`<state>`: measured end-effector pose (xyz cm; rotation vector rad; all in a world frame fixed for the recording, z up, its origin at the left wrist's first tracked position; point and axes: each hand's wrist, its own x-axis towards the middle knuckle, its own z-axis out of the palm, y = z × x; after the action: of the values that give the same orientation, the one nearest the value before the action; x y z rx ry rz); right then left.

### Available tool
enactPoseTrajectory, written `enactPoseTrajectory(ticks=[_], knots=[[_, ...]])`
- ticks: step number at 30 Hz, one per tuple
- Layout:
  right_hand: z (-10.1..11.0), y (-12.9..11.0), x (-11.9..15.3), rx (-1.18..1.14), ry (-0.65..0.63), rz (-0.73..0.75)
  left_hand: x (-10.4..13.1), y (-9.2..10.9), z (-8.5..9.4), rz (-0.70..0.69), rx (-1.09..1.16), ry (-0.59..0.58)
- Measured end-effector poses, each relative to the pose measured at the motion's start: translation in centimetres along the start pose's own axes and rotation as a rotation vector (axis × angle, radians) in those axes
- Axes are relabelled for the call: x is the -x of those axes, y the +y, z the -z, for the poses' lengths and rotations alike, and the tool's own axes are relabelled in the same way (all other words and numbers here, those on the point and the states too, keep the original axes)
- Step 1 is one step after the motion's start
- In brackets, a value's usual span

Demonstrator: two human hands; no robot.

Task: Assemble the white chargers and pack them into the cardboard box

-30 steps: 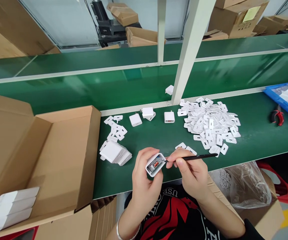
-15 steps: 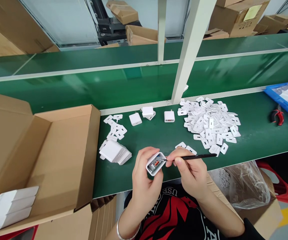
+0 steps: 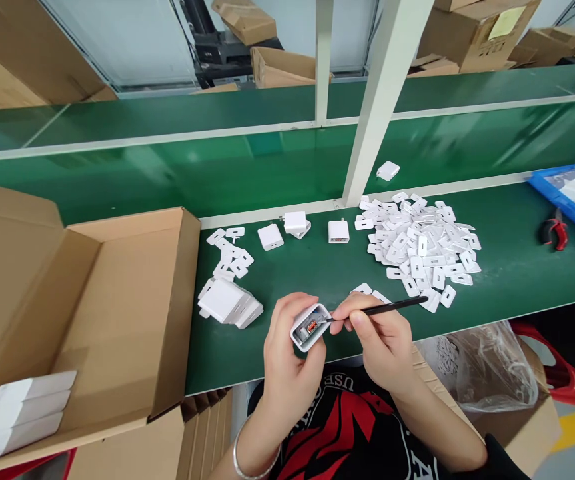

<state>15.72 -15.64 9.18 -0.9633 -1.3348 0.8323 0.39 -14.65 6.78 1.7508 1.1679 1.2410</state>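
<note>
My left hand (image 3: 292, 353) is closed around a white charger housing (image 3: 298, 341), its open end turned up toward me. Inside it show grey walls and an orange-red USB port (image 3: 312, 327). My right hand (image 3: 380, 340) pinches slim black tweezers (image 3: 400, 305), their tip at the right rim of the housing's opening. Just beyond the right hand lie a couple of white end plates (image 3: 364, 289), partly hidden by the fingers. A large heap of similar slotted plates (image 3: 424, 243) spreads to the right. At the left, a stack of white chargers (image 3: 224, 303) rests beside more loose plates (image 3: 232, 257).
An open cardboard box (image 3: 117, 313) with several white chargers (image 3: 22, 413) stands at the left. More chargers (image 3: 338, 232) sit near the bench's back edge. Red-and-black pliers (image 3: 554, 233) and a blue tray (image 3: 574, 193) are at the right. A white post (image 3: 382, 100) rises behind the heap.
The tweezers' back end has swung slightly upward while the tip stays at the housing. A white piece beyond the post has moved right and shows fully. My left hand barely moves.
</note>
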Motion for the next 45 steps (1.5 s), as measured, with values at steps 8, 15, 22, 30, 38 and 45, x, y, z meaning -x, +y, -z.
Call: enactPoseTrajectory(ticks=[8, 15, 22, 30, 38, 45], knots=[[-0.06, -0.11, -0.11, 0.021, -0.006, 0.024, -0.13, -0.08, 0.01, -0.008, -0.025, 0.003], [-0.13, -0.11, -0.05, 0.111, 0.004, 0.035, -0.18, 0.00, 0.08, -0.013, -0.024, 0.004], [-0.26, 0.18, -0.07, 0.023, 0.025, 0.034, -0.19, -0.11, 0.16, -0.014, -0.009, 0.015], [-0.21, 0.18, -0.14, 0.026, 0.015, -0.005, -0.16, -0.13, 0.23, -0.004, -0.018, 0.011], [-0.06, 0.43, -0.17, -0.025, 0.010, -0.092, -0.19, -0.08, 0.22, -0.015, -0.032, 0.014], [-0.08, 0.32, -0.35, -0.044, 0.002, -0.110, -0.23, -0.03, 0.23, -0.023, -0.047, 0.017]])
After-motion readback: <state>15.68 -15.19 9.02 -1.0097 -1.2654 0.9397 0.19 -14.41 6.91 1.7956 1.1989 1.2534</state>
